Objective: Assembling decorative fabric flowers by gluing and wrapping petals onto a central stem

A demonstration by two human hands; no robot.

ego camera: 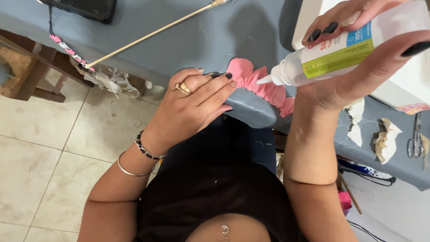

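A gathered pink fabric ruffle [264, 85] lies along the edge of a table covered in grey cloth [201, 36]. My left hand [192, 105] presses fingertips on the ruffle's left end at the table's corner. My right hand [358, 67] grips a translucent glue bottle [349, 47] with a green and blue label, tilted so its white nozzle points at the ruffle's middle, touching or nearly touching it.
A thin wooden stick [152, 33] lies diagonally on the grey cloth. Cream fabric scraps [387, 139] and scissors [414, 143] rest at the right. A white machine body [403, 85] stands behind the bottle. Tiled floor [49, 148] shows at the left.
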